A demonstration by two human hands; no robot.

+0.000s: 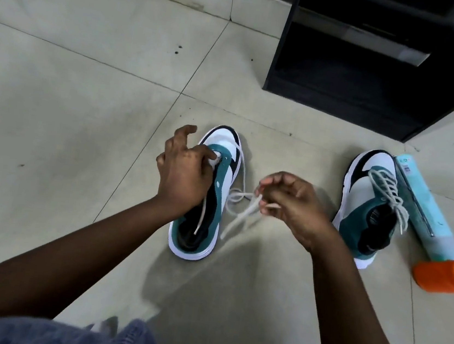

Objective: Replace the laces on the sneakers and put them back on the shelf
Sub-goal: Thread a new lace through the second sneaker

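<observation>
Under the left hand (184, 172) sits a sneaker (211, 198); both hands pinch its white lace (239, 216), right hand (287, 205) beside it.

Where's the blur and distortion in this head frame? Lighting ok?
Head view: motion blur on the white lace near the right hand; the left hand and both sneakers are fairly sharp. Wide-angle bending shows in the floor tile lines and the black shelf. Light is soft and even, with faint shadows under the arms and no glare.
</observation>
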